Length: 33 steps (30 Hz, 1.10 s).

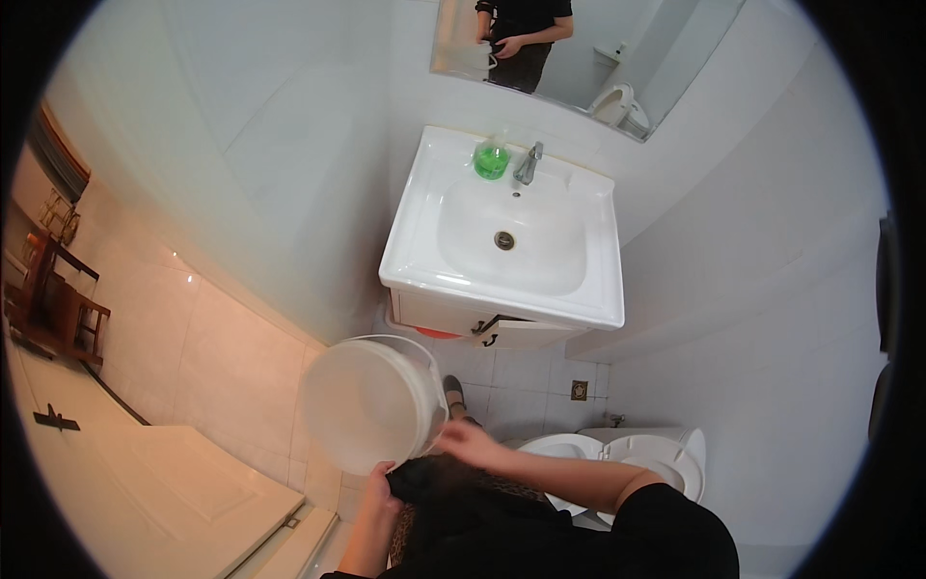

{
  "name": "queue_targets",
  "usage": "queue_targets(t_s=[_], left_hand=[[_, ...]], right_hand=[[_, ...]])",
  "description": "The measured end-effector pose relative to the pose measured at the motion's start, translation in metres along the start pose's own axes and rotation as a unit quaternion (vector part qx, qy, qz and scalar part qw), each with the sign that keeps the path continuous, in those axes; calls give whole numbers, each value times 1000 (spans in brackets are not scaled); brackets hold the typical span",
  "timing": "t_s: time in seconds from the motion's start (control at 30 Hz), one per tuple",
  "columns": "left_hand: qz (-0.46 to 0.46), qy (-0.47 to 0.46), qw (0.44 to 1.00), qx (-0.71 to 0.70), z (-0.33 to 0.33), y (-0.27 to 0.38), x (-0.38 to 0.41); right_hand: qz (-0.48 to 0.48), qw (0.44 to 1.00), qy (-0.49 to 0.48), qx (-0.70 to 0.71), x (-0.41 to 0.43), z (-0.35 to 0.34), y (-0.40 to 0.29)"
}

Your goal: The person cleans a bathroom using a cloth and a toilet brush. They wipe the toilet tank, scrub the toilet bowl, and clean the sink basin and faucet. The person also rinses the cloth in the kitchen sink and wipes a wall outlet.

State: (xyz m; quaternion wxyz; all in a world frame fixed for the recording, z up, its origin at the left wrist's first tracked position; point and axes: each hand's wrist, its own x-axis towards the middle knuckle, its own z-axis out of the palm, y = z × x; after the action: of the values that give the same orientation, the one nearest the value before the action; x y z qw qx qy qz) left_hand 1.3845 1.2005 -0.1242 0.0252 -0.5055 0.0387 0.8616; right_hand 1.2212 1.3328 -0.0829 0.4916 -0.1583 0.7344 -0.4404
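A translucent white plastic bucket [365, 405] is tipped on its side in front of me, with its round flat end towards the camera. Its thin white handle [405, 340] arches over the far side. My left hand [383, 486] is closed on a dark cloth [414, 478], thumb against the bucket's lower edge. What supports the bucket is hidden. Blurred by motion, my right hand [466, 443] is beside the bucket's ribbed rim end; whether its fingers grip anything cannot be made out.
Ahead is a white washbasin [412, 246] with a faucet [529, 164] and a green soap bottle [492, 161]. One cabinet door [532, 334] below stands ajar. A toilet [691, 463] is at right, a floor drain [579, 391] beyond it, and a cream door [181, 492] at left.
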Motion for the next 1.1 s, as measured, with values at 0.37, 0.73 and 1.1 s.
queue_targets(t_s=[0.37,0.73,1.1], left_hand=[[9,93,993,75,86,17,-12],[50,171,983,-47,97,24,-10],[66,201,966,-149,140,11,-9]], right_hand=[[-210,934,-137,-254,44,-87,-73],[-155,819,345,-433,188,-415,-77],[-163,958,79,-223,226,-268,-43]])
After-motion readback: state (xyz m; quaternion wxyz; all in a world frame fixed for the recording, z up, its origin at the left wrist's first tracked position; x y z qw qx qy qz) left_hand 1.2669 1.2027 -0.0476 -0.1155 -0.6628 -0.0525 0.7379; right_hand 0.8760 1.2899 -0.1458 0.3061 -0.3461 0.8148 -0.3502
